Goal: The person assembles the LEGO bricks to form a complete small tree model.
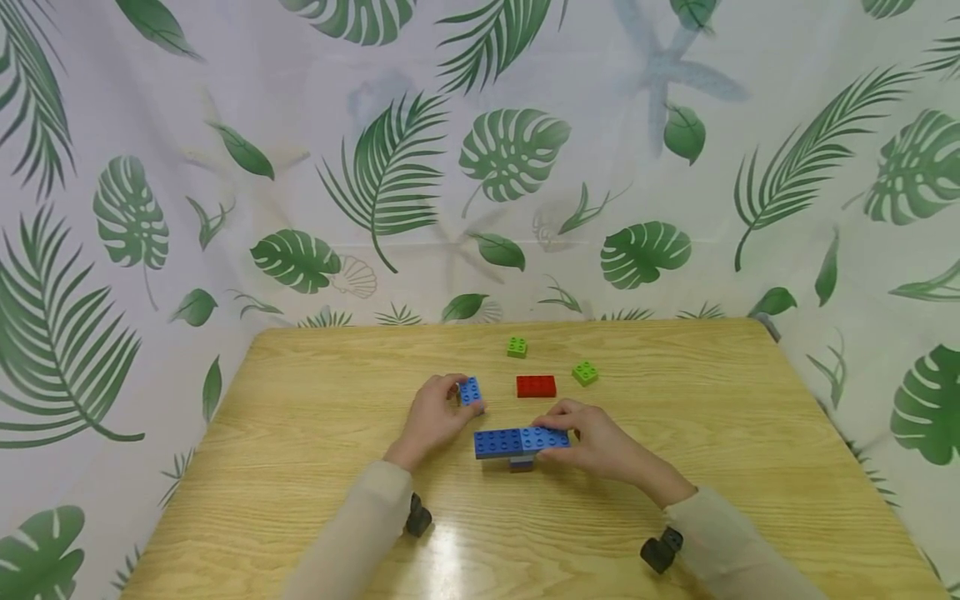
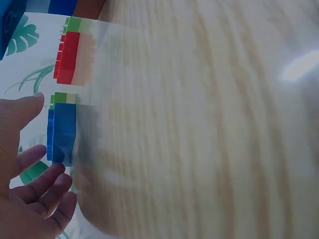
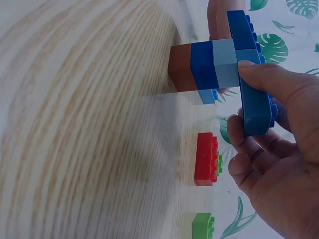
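A small block stack stands on the table: a brown brick (image 3: 180, 68) at the bottom, then a dark blue brick (image 3: 203, 64) and a pale blue-grey brick (image 3: 226, 63). Two long blue bricks form a bar across its top, the left one darker (image 1: 498, 442). My right hand (image 1: 600, 443) pinches the right-hand blue brick (image 1: 546, 438) of that bar between thumb and fingers. To the left of the stack, my left hand (image 1: 437, 417) spans a loose blue brick (image 1: 470, 393). Its thumb stands off the brick in the left wrist view, with the fingertips close to the other end.
Beyond the stack lies a red brick (image 1: 536, 386). Two small green bricks are farther back, one near the table's rear (image 1: 517, 347) and the other to the right (image 1: 585, 372). A leaf-patterned cloth (image 1: 420, 183) hangs behind the wooden table (image 1: 300, 500).
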### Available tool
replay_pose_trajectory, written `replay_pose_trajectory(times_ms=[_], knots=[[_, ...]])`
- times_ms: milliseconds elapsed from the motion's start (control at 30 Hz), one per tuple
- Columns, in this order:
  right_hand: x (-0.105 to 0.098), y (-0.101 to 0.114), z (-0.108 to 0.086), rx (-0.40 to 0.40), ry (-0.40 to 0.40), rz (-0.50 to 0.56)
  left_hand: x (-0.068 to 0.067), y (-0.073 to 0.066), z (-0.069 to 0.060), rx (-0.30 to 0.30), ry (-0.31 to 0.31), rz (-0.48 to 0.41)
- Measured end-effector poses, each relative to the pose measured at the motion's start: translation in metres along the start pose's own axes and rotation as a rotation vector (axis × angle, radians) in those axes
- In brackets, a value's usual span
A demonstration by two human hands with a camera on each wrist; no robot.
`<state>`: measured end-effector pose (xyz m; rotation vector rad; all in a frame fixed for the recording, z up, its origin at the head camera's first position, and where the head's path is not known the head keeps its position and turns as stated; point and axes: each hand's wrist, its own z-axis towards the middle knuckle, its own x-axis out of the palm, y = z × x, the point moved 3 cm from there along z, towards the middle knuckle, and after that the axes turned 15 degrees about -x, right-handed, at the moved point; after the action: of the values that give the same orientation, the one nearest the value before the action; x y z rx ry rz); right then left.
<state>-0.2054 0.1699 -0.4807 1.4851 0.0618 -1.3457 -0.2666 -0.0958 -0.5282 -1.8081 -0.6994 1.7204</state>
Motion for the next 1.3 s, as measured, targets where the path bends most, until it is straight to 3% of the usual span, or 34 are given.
replay_pose_trajectory(times_ms=[167, 300, 733, 933, 1300], knots=[[0.000, -0.001, 0.000, 0.003, 0.003, -0.006, 0.007, -0.002, 0.003, -0.002, -0.033, 0.087], [0.001, -0.002, 0.000, -0.002, 0.009, -0.012, 0.009, -0.005, 0.002, -0.014, -0.038, 0.104], [0.001, -0.001, 0.001, -0.014, 0.004, -0.009, 0.005, -0.001, -0.003, 0.028, 0.001, 0.077], [0.000, -0.001, 0.002, 0.015, 0.016, -0.005, 0.003, 0.000, -0.004, 0.015, 0.013, 0.053], [-0.003, 0.001, 0.004, 0.034, 0.049, -0.002, -0.002, 0.000, -0.008, 0.097, 0.015, 0.033]])
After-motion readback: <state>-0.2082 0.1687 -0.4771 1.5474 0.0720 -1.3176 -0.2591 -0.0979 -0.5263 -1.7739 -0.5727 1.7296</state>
